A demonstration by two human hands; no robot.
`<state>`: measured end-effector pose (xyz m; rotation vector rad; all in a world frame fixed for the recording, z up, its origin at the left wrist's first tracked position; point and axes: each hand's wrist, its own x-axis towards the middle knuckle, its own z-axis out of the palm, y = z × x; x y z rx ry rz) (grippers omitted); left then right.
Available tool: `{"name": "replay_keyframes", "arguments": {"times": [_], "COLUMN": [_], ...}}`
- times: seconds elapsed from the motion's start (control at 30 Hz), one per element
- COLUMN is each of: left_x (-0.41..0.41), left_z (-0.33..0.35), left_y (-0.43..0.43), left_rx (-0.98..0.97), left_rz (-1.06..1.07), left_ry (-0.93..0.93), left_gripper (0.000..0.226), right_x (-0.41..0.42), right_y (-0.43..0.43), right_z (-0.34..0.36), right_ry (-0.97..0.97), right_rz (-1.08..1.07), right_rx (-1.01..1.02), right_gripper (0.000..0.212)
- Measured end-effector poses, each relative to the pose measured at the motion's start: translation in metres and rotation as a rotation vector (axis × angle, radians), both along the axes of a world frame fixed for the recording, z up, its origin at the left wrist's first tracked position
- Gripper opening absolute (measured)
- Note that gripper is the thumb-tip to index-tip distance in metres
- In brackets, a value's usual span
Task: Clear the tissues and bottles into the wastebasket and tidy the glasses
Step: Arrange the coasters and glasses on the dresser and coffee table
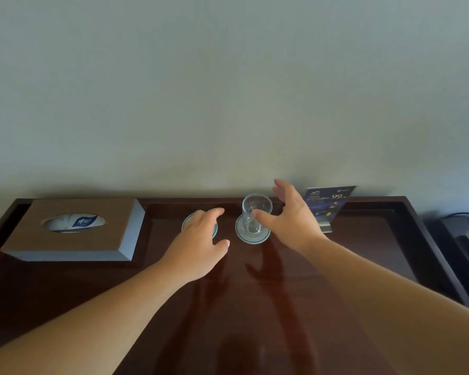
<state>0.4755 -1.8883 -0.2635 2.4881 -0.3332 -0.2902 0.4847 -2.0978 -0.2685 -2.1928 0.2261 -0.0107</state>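
Dark glossy desk [255, 307] against a plain wall, with a raised lip along the back and right. One tissue box [73, 228] sits far left. Left hand [198, 247], fingers loose, hides most of one coaster [186, 221]. One glass [256, 203] stands on the second coaster [255, 240]. Right hand [293, 220] is spread wide just beside it, thumb maybe touching. Sign card [328, 204] is partly hidden behind.

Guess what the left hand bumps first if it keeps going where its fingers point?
Probably the clear drinking glass on its round white coaster; the left hand points toward it, though depth is unclear.
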Motion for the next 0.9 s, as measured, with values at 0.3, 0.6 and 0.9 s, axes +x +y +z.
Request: {"name": "replay_keyframes", "arguments": {"times": [0.3, 0.6, 0.9], "left_x": [-0.011, -0.054, -0.147], "left_z": [0.065, 0.117, 0.128], "left_y": [-0.017, -0.034, -0.065], "left_rx": [-0.011, -0.083, -0.131], "left_rz": [-0.141, -0.449, -0.744], "left_ry": [-0.165, -0.289, -0.257], "left_gripper": [0.059, 0.049, 0.047], "right_x": [-0.053, -0.167, -0.314], "right_y": [-0.002, 0.003, 0.013], "right_z": [0.084, 0.140, 0.153], "right_ry": [-0.184, -0.219, -0.139], "right_rz": [-0.089, -0.379, -0.663], "right_rx": [-0.067, -0.221, -0.287], "right_gripper": [0.046, 0.031, 0.031]}}
